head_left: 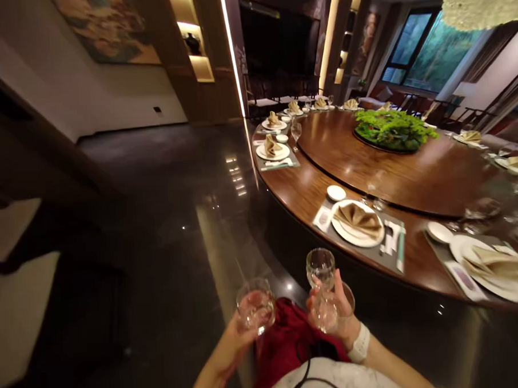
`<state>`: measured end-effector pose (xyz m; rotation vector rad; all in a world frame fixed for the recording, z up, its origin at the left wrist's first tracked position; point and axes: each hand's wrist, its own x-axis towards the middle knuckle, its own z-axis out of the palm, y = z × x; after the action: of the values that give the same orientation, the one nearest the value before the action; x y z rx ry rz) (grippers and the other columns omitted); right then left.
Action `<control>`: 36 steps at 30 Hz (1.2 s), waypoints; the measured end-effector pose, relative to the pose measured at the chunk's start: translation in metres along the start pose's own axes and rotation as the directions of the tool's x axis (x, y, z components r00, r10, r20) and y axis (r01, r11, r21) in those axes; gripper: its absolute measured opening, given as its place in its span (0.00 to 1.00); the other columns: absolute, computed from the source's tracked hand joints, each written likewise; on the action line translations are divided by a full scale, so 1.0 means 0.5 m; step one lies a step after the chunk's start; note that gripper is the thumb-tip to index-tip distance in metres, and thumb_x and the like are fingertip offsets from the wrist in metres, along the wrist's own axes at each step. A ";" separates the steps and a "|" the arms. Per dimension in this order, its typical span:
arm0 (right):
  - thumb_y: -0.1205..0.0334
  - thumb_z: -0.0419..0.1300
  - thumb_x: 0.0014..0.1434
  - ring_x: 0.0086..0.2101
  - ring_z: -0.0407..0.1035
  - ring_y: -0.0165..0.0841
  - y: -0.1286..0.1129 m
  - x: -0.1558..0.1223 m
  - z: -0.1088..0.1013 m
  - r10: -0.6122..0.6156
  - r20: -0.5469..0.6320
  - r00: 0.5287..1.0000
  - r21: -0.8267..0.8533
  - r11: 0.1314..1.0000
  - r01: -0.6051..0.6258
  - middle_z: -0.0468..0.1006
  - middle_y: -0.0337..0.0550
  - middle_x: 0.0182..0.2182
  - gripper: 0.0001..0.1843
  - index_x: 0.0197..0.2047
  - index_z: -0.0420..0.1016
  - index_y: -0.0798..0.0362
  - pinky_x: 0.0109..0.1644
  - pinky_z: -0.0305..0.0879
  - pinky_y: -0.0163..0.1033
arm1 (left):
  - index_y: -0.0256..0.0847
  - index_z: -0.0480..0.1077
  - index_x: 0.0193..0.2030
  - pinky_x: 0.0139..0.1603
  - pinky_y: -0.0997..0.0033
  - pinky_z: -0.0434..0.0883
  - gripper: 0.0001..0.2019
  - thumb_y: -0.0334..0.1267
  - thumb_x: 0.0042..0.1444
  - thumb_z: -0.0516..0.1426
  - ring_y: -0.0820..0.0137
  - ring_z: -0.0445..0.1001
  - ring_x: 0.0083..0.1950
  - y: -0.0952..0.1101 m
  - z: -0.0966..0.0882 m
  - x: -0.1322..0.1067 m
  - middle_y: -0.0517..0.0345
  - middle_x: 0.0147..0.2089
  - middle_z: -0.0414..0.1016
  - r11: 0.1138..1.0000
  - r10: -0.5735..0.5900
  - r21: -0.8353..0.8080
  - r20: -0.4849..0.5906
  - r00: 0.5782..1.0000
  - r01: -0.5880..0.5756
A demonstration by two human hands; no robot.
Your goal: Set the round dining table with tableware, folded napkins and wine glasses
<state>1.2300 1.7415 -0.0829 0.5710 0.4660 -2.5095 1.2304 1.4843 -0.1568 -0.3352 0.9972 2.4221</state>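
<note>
At the bottom of the view, my left hand [234, 342] is closed around a clear drinking glass [256, 308]; whether it is one glass or more is hard to make out. My right hand [345, 323] has its fingers wrapped about clear stemmed glasses: one small glass [320, 264] rises upright, and a wider glass [347, 300] sits lower, partly behind the fingers. A white band [360, 344] circles the right wrist. Both hands are held in front of my body, apart from each other and short of the table's edge.
The big round wooden table [291, 198] curves along the right, with a turntable [343, 147] bearing green plants [393, 128]. Place settings line its rim; the nearest has a white plate [344, 240] with a folded napkin [359, 219]. Pale seats [19, 319] stand at left on dark, shiny floor [157, 221].
</note>
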 end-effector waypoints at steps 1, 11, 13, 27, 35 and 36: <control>0.32 0.71 0.51 0.34 0.76 0.31 -0.003 0.074 0.016 0.003 0.006 1.000 0.005 1.000 -0.003 0.82 0.32 0.31 0.29 0.42 0.77 0.48 0.40 0.65 0.38 | 0.49 0.74 0.58 0.63 0.52 0.73 0.39 0.45 0.35 0.78 0.51 0.78 0.57 0.037 -0.022 0.047 0.46 0.61 0.76 1.000 -0.001 -0.029 0.009 1.000 0.001; 0.23 0.57 0.59 0.29 0.67 0.32 -0.054 0.693 0.349 0.203 0.073 0.976 -0.067 0.978 -0.198 0.77 0.35 0.29 0.34 0.47 0.74 0.47 0.35 0.58 0.39 | 0.47 0.70 0.59 0.69 0.46 0.68 0.40 0.47 0.38 0.76 0.47 0.73 0.65 0.467 -0.345 0.440 0.46 0.62 0.76 0.997 0.069 0.048 -0.197 0.978 -0.061; 0.22 0.58 0.57 0.29 0.67 0.33 -0.063 0.788 0.364 0.115 0.091 0.989 -0.066 0.992 -0.109 0.76 0.35 0.28 0.36 0.48 0.74 0.46 0.36 0.59 0.39 | 0.46 0.68 0.58 0.68 0.45 0.68 0.40 0.45 0.38 0.76 0.50 0.75 0.63 0.548 -0.385 0.577 0.46 0.60 0.77 0.990 0.073 0.126 -0.151 0.986 -0.054; 0.39 0.76 0.48 0.33 0.70 0.33 -0.146 0.937 0.435 -0.815 -0.394 0.425 0.207 0.371 0.905 0.76 0.34 0.31 0.31 0.48 0.75 0.47 0.35 0.66 0.38 | 0.40 0.63 0.51 0.61 0.56 0.70 0.36 0.28 0.35 0.73 0.64 0.75 0.52 0.648 0.145 1.424 0.50 0.51 0.73 0.830 -0.206 0.553 0.430 0.879 -0.075; 0.25 0.70 0.44 0.29 0.63 0.33 -0.342 1.011 0.369 -0.777 -0.514 0.362 0.102 0.363 0.926 0.69 0.34 0.27 0.35 0.47 0.78 0.40 0.32 0.60 0.38 | 0.35 0.59 0.58 0.61 0.63 0.67 0.36 0.33 0.46 0.73 0.62 0.74 0.59 0.480 0.397 1.759 0.37 0.60 0.72 0.424 -0.068 0.873 0.294 0.953 -0.239; 0.23 0.68 0.45 0.29 0.62 0.33 -0.367 1.017 0.372 -0.773 -0.524 0.358 0.091 0.367 0.926 0.68 0.35 0.27 0.35 0.46 0.78 0.40 0.32 0.60 0.38 | 0.35 0.60 0.58 0.62 0.63 0.66 0.36 0.34 0.46 0.73 0.60 0.74 0.60 0.471 0.404 1.790 0.37 0.60 0.72 0.360 -0.065 0.896 0.303 0.951 -0.261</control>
<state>0.6778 1.6016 -0.1301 1.3009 0.5228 -3.6082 0.3400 1.7980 -0.2344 0.5131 2.0708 1.4786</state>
